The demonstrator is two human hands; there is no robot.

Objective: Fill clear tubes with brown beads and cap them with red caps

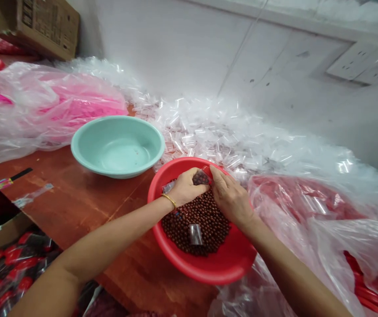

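My left hand (185, 188), with a gold bracelet (169, 200) at its wrist, is closed around a small clear plastic tube (201, 178) filled with dark brown beads. My right hand (231, 193) pinches a red cap (206, 170) at the tube's upper end; whether the cap is fully seated is hidden by the fingers. Both hands are over a red basin (205, 276) partly filled with loose brown beads (189, 220). On the beads lies an empty clear tube (195, 234), and another clear tube (168, 187) shows beside my left hand.
A light-green basin (118, 165) stands to the left. Behind spreads a heap of clear tubes (222, 127) along the wall. Plastic bags with pink (79, 101) and red pieces (294, 196) flank the basins. Red-capped filled tubes (13, 268) lie in a box, lower left.
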